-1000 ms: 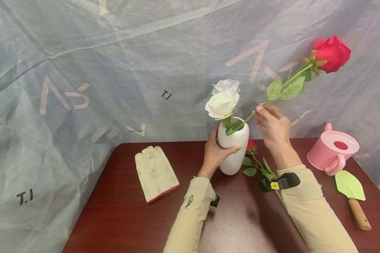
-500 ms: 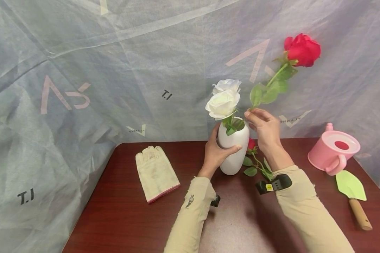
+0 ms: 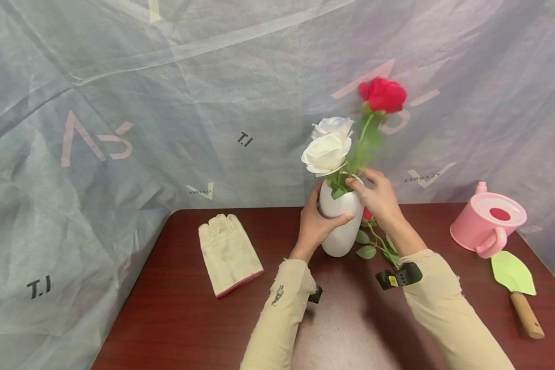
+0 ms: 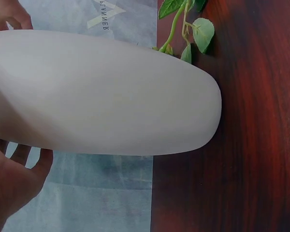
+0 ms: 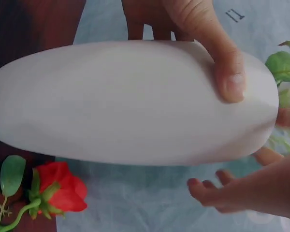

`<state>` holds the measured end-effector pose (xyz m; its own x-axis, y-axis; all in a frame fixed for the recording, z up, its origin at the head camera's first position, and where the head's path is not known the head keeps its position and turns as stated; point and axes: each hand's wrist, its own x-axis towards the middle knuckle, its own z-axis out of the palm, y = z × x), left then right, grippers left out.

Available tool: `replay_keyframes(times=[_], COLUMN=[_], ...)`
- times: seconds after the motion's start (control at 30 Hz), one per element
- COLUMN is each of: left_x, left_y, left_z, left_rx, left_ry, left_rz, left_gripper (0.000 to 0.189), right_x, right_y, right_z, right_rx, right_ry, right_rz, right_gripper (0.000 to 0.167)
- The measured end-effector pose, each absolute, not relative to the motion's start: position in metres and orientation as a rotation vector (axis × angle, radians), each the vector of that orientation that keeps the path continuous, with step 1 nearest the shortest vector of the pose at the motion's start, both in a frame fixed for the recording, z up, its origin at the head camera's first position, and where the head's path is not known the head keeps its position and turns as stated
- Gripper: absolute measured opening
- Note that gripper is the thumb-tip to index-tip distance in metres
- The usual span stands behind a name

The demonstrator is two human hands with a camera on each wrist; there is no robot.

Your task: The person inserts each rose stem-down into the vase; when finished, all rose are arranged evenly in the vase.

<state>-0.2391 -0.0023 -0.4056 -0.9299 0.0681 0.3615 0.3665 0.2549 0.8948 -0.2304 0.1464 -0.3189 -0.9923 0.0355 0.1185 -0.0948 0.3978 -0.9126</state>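
A white vase [image 3: 339,228] stands on the table, its side gripped by my left hand [image 3: 315,226], with the thumb across the front. Two white roses [image 3: 325,153] rise from its mouth. At the rim, my right hand [image 3: 376,199] pinches the stem of a red rose [image 3: 383,95], whose bloom leans up and right above the white ones. Its lower stem is hidden by the hand and vase. In the right wrist view, the vase [image 5: 125,104] lies across the picture with the left thumb [image 5: 232,87] pressed on it. A second red rose [image 5: 60,187] lies beside the vase.
A cream work glove [image 3: 230,254] lies on the left of the dark red table [image 3: 176,329]. On the right are a pink watering can [image 3: 483,223] and a green trowel with a wooden handle [image 3: 513,275]. A grey cloth [image 3: 203,92] hangs behind.
My right hand has moved left and down to the vase's mouth, bringing the red rose with it. The bloom swung left and now stands more upright. My left hand stays on the vase.
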Motion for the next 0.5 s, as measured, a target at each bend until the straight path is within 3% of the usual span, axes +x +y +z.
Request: replay_keyframes(times=[0.17,0.5], left_x=[-0.238,-0.238], left_y=[-0.002,-0.001], left_z=[-0.406,-0.405], left_rx=[-0.422,-0.406], left_ry=[-2.282,-2.266], left_rz=[-1.719,-1.752], left_gripper=[0.094,0.094], right_x=[-0.226,-0.219], right_y=[0.151,0.163], right_z=[-0.321,-0.332], right_rx=[0.154,0.276], right_ry=[-2.696,-2.543], right_rz=[1.602,1.883], right_gripper=[0.094,0.082])
